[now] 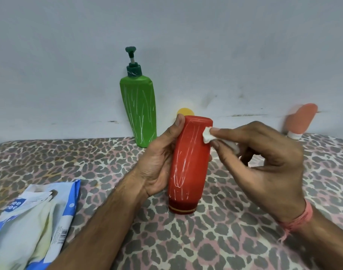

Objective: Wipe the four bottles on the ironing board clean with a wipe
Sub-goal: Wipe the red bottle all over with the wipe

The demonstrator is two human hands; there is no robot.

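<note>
A red bottle (188, 166) streaked with white marks stands cap-down on the leopard-print ironing board (215, 240). My left hand (159, 158) grips it from the left side. My right hand (264, 160) pinches a small white wipe (206, 135) against the bottle's upper right edge. A green pump bottle (140, 112), also marked with white lines, leans against the wall behind. A yellow bottle (185, 111) shows only its top behind the red one. A pink bottle (300, 121) stands cap-down at the far right.
A blue and white pack of wipes (36, 221) lies at the board's near left, with a wipe sticking out. A pale grey wall (166, 36) runs directly behind the bottles.
</note>
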